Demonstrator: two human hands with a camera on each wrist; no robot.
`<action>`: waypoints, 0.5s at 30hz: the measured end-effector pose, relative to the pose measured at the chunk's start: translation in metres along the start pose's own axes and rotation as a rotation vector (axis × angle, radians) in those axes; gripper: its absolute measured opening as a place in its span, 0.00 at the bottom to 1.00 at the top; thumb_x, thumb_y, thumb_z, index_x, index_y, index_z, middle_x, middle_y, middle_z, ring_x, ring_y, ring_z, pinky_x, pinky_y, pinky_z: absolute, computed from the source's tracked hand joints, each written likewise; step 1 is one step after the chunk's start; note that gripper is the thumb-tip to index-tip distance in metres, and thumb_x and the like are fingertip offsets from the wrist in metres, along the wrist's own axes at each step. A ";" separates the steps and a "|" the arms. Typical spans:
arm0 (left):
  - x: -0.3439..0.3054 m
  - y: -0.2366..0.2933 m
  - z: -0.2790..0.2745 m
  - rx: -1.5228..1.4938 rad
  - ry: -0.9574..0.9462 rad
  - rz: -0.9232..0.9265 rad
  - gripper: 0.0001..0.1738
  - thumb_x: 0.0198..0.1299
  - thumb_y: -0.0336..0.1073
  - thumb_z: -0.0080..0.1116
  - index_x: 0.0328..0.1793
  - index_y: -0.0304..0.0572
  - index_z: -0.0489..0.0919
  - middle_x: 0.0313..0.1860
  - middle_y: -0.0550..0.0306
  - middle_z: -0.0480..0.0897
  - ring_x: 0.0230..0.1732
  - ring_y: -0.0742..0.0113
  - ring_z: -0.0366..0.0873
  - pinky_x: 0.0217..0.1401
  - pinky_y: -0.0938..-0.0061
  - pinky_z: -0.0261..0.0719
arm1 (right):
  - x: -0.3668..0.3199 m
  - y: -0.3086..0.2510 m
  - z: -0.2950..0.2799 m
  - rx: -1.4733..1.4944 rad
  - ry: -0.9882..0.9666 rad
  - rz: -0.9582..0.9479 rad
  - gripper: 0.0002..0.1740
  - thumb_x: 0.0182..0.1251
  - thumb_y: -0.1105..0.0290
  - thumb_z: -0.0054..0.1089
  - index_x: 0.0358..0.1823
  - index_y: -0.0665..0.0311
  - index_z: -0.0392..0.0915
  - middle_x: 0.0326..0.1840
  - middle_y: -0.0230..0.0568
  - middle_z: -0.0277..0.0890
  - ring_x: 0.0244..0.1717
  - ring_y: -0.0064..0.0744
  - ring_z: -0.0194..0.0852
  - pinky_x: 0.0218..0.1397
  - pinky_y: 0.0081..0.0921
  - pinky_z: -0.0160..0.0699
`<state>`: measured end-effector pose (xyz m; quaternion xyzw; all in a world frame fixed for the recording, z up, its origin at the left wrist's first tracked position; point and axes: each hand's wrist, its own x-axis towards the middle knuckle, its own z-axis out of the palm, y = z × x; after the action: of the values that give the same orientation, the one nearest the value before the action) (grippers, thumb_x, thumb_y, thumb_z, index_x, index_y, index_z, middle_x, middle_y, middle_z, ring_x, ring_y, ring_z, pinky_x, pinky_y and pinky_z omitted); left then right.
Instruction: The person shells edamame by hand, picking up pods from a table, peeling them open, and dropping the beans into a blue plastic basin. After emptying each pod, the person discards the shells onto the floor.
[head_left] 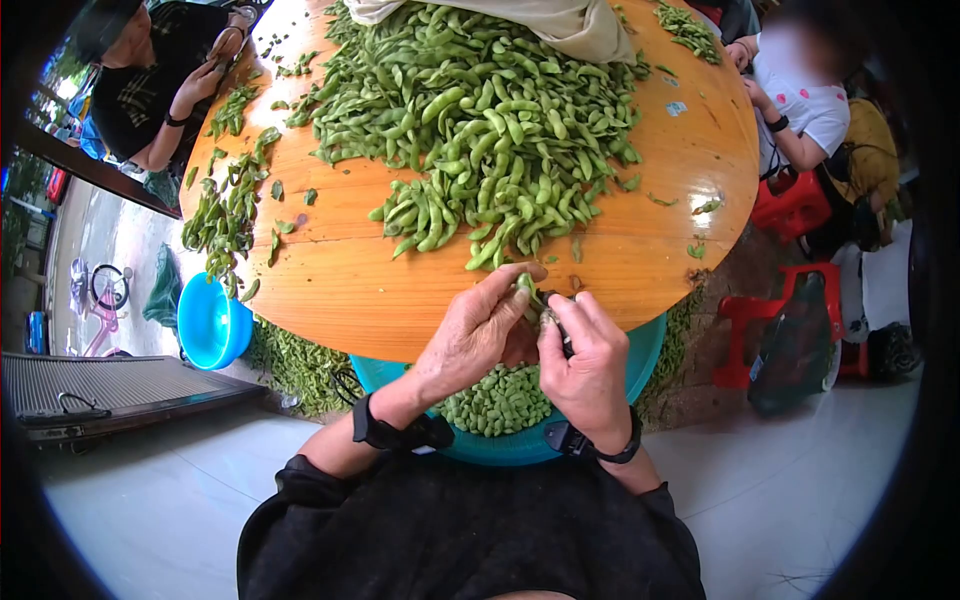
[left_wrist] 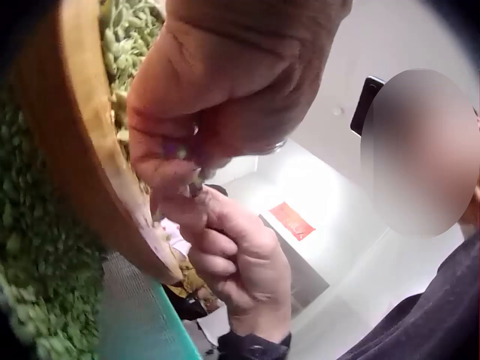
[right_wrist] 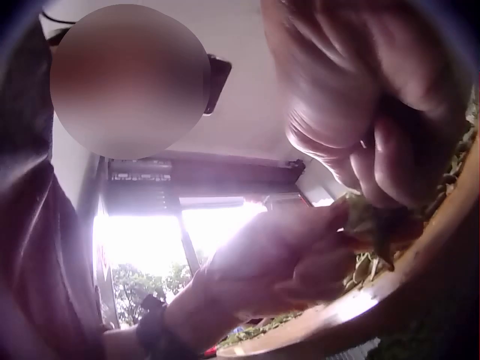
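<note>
A green pod [head_left: 530,290] is pinched between the two hands above the table's front edge. The left hand [head_left: 470,335] grips one end of it with thumb and forefinger; the right hand [head_left: 588,365] has its fingers curled round the other end. Something dark, too small to identify, shows at the right fingers. Below both hands lie shelled green beans [head_left: 495,402] in a teal basin [head_left: 645,350]. In the left wrist view the left hand [left_wrist: 225,82] meets the right hand [left_wrist: 244,262] at the fingertips. A large heap of pods [head_left: 480,130] lies just beyond.
The round wooden table [head_left: 330,300] carries a pale cloth [head_left: 575,30] and scattered pods [head_left: 225,215]. A blue basin [head_left: 213,322] stands at its left, red stools [head_left: 735,330] at its right. Two people sit across, left and right. Discarded green husks [head_left: 295,370] lie on the floor.
</note>
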<state>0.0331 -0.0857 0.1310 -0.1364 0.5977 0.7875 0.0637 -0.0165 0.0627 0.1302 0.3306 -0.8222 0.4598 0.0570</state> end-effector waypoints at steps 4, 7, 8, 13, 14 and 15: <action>-0.004 -0.005 0.009 -0.060 0.056 0.031 0.19 0.80 0.39 0.40 0.69 0.40 0.70 0.25 0.67 0.75 0.24 0.82 0.70 0.28 0.85 0.70 | -0.001 0.000 0.002 -0.023 0.005 0.023 0.12 0.59 0.82 0.59 0.45 0.74 0.79 0.34 0.52 0.73 0.31 0.51 0.78 0.33 0.37 0.75; -0.005 -0.005 0.010 -0.141 0.068 -0.010 0.18 0.80 0.42 0.40 0.65 0.40 0.72 0.25 0.65 0.76 0.22 0.81 0.71 0.26 0.84 0.70 | -0.001 -0.001 0.003 0.033 -0.006 0.071 0.12 0.59 0.83 0.59 0.45 0.75 0.79 0.34 0.52 0.73 0.31 0.52 0.78 0.34 0.37 0.76; -0.005 -0.008 0.010 -0.139 0.067 -0.010 0.18 0.80 0.42 0.40 0.65 0.40 0.72 0.25 0.65 0.76 0.22 0.81 0.71 0.26 0.84 0.70 | -0.001 -0.003 0.004 0.034 -0.002 0.076 0.12 0.59 0.83 0.59 0.45 0.75 0.78 0.34 0.52 0.73 0.31 0.52 0.78 0.34 0.37 0.75; -0.006 -0.012 0.022 -0.226 0.203 0.068 0.16 0.79 0.42 0.42 0.57 0.39 0.75 0.19 0.68 0.70 0.19 0.81 0.64 0.22 0.82 0.63 | 0.000 0.000 0.008 0.010 0.036 0.006 0.12 0.60 0.84 0.57 0.45 0.73 0.79 0.33 0.50 0.71 0.28 0.52 0.76 0.31 0.40 0.75; -0.005 -0.012 0.024 -0.225 0.205 0.071 0.16 0.79 0.42 0.42 0.57 0.39 0.75 0.19 0.68 0.70 0.19 0.81 0.64 0.22 0.82 0.63 | 0.001 0.000 0.009 0.011 0.032 0.011 0.12 0.59 0.84 0.57 0.46 0.74 0.78 0.34 0.51 0.71 0.30 0.52 0.76 0.32 0.39 0.75; -0.003 -0.014 0.026 -0.320 0.256 0.052 0.15 0.78 0.40 0.42 0.55 0.40 0.75 0.20 0.69 0.69 0.20 0.81 0.63 0.23 0.83 0.62 | 0.001 0.000 0.010 0.012 0.027 0.018 0.13 0.59 0.84 0.58 0.46 0.74 0.78 0.34 0.51 0.72 0.31 0.52 0.76 0.33 0.38 0.75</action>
<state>0.0359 -0.0569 0.1256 -0.2282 0.4716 0.8500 -0.0554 -0.0150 0.0546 0.1248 0.3173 -0.8214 0.4698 0.0621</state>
